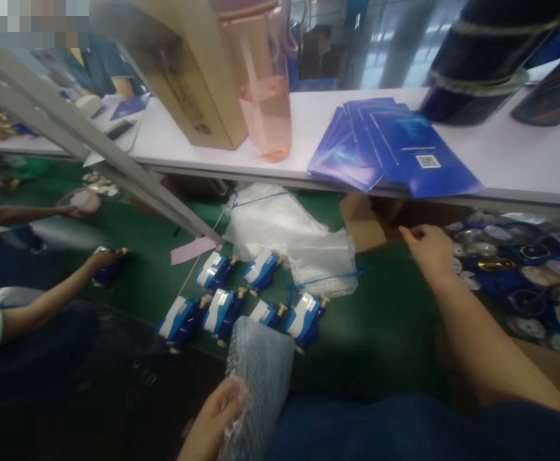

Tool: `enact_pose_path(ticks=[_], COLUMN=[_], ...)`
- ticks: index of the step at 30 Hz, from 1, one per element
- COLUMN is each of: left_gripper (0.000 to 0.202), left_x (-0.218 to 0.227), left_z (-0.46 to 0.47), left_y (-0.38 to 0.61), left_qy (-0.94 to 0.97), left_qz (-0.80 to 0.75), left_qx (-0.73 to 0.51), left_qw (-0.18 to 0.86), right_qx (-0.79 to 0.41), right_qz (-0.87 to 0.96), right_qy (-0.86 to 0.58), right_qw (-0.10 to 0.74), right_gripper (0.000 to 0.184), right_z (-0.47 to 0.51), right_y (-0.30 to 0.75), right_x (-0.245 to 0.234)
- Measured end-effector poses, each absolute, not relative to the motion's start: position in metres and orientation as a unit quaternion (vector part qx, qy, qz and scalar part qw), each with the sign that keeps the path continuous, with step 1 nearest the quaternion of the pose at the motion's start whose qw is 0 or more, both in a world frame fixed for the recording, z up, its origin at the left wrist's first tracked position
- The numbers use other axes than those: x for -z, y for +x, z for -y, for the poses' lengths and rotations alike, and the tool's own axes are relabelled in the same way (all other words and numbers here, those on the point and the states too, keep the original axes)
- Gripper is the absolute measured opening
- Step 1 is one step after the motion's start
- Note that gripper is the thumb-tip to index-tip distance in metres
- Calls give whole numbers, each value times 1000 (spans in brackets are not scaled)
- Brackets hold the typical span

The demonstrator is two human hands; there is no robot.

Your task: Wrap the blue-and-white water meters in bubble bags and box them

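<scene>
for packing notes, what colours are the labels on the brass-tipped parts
The labels are white and blue, clearest in the head view.

Green tabletop, white shelf (above).

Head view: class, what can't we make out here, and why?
Head view, hidden: lower end of one blue item, behind the bubble wrap.
Head view, cut off: the bubble wrap's lower end, by the bottom edge.
Head view, blurred: whether the right hand touches the cardboard.
Head view, too small: lettering on the blue leaflets.
</scene>
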State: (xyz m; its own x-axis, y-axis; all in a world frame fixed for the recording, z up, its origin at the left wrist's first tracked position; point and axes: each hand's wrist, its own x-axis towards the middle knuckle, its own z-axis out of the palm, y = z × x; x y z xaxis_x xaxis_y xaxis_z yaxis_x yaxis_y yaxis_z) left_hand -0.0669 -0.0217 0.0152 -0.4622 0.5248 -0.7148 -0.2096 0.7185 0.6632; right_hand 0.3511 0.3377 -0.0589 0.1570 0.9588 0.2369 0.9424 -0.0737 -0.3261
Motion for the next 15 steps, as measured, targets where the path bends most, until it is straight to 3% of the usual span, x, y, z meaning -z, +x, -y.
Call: enact_pose_path(ticks=[4,9,15], left_gripper=[53,44,29], left_x=[1,1,-31], left_z=[60,124,206], left_y=[-52,-9,19], left_qy=[91,111,107], left_qz=[-778,-792,-824], left_qx=[-388,-485,-529], left_qw=[485,353,175], right_qx=[43,-47,-139], right_qz=[628,654,725], right_qy=[-743,-727,-661], right_qw=[228,203,138], right_gripper=[35,28,35], right_z=[-198,-43,-7], right_y=[392,397,404], right_x=[85,113,99])
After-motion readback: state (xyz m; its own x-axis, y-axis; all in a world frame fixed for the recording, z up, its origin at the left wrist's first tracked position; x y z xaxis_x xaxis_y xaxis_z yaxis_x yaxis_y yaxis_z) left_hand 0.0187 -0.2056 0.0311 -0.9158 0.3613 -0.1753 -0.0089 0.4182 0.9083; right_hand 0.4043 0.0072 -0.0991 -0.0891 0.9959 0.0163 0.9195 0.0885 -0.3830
